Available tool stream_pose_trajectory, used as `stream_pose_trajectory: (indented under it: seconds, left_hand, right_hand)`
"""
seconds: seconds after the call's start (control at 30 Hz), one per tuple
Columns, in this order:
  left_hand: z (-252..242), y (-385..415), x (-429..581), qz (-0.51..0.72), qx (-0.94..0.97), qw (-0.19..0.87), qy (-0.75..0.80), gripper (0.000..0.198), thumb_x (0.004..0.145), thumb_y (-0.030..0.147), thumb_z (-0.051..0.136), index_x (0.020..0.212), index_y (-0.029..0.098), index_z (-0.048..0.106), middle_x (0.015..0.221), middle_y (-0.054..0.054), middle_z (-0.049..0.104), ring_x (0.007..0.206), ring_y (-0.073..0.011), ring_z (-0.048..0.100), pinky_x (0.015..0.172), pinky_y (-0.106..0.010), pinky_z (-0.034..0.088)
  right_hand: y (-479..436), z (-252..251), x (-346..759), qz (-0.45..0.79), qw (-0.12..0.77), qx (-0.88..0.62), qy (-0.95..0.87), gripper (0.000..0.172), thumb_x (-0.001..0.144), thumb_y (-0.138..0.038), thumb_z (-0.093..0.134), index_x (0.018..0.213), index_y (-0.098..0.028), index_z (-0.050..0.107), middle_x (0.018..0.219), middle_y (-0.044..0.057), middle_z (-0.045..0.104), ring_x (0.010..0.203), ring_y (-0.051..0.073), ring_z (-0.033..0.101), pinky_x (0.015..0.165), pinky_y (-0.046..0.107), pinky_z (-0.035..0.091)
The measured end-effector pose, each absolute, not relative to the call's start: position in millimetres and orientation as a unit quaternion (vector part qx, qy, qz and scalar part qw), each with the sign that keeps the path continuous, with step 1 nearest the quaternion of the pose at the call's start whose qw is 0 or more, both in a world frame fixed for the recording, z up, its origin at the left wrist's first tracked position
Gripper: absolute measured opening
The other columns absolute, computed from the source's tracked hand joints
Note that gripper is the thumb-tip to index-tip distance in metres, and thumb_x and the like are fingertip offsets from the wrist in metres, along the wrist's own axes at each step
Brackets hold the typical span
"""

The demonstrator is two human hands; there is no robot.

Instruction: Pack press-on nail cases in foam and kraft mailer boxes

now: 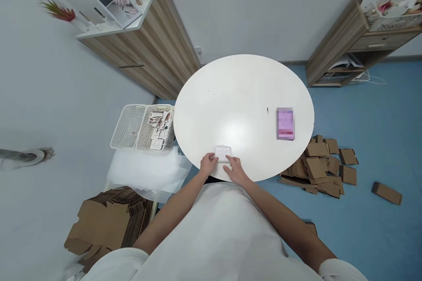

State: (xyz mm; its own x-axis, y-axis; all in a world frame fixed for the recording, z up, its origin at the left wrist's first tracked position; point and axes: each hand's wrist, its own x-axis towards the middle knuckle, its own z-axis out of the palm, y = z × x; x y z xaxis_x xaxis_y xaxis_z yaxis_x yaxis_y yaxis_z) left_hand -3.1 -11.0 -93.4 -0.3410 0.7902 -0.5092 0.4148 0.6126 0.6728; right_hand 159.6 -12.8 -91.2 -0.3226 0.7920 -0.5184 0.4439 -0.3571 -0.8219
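Both hands seemed busy with the one small white packet (223, 153) at the near edge of the counter (244, 83), left hand (208, 164) at its left end, right hand (234, 170) at its near corner, fingers loosely curled; whether pinching or merely touching could not be told. Lifting it would call for a firm pinch from both sides. One pink card (285, 123) lay further off; two mesh baskets (128, 127) stood beside the counter

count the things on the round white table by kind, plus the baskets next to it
white packet: 1
pink card: 1
small dark speck: 1
white mesh baskets: 2
total: 5
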Motion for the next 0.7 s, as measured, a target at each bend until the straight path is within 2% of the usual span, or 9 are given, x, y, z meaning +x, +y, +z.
stream_pose_trajectory:
  seconds: [0.17, 0.33, 0.43, 0.6, 0.7]
  left_hand:
    - [-94, -12, -2, 0.24, 0.378, 0.44, 0.778, 0.022, 0.07, 0.033, 0.06, 0.086, 0.017, 0.061, 0.085, -0.006, 0.064, 0.076, -0.0164, 0.059, 0.074, -0.031, 0.046]
    - [-100, -11, -9, 0.277, 0.357, 0.438, 0.777, 0.027, 0.068, 0.032, 0.061, 0.09, 0.016, 0.059, 0.085, -0.006, 0.064, 0.072, -0.0141, 0.058, 0.073, -0.03, 0.048]
    - [-103, -4, -21, 0.296, 0.353, 0.419, 0.782, 0.027, 0.069, 0.032, 0.06, 0.09, 0.016, 0.058, 0.085, -0.006, 0.063, 0.075, -0.0143, 0.058, 0.074, -0.03, 0.048]
    - [-100, 13, -58, 0.299, 0.344, 0.396, 0.797, 0.023, 0.074, 0.031, 0.056, 0.091, 0.016, 0.059, 0.088, -0.006, 0.064, 0.08, -0.0158, 0.059, 0.076, -0.031, 0.048]
    - [-100, 25, -87, 0.316, 0.336, 0.396, 0.794, 0.025, 0.076, 0.029, 0.054, 0.096, 0.015, 0.059, 0.092, -0.008, 0.064, 0.084, -0.0173, 0.059, 0.076, -0.032, 0.049]
  right_hand:
    - [-13, -94, 156, 0.636, 0.206, -0.575, -0.471, 0.047, 0.072, -0.033, 0.047, 0.119, -0.027, 0.046, 0.12, 0.004, 0.042, 0.108, 0.017, 0.045, 0.094, 0.032, 0.037]
    - [-7, -95, 148, 0.637, 0.21, -0.591, -0.447, 0.045, 0.07, -0.03, 0.049, 0.115, -0.024, 0.048, 0.118, 0.003, 0.05, 0.107, 0.018, 0.047, 0.094, 0.034, 0.036]
    - [0, -92, 132, 0.65, 0.203, -0.592, -0.431, 0.048, 0.07, -0.03, 0.05, 0.117, -0.025, 0.044, 0.121, 0.003, 0.049, 0.11, 0.018, 0.046, 0.095, 0.034, 0.036]
    - [20, -82, 85, 0.659, 0.19, -0.592, -0.423, 0.059, 0.073, -0.033, 0.047, 0.128, -0.025, 0.028, 0.133, 0.005, 0.038, 0.12, 0.017, 0.038, 0.098, 0.032, 0.034]
    - [38, -77, 49, 0.646, 0.173, -0.598, -0.442, 0.062, 0.073, -0.035, 0.048, 0.13, -0.025, 0.025, 0.134, 0.006, 0.036, 0.121, 0.018, 0.037, 0.098, 0.033, 0.034]
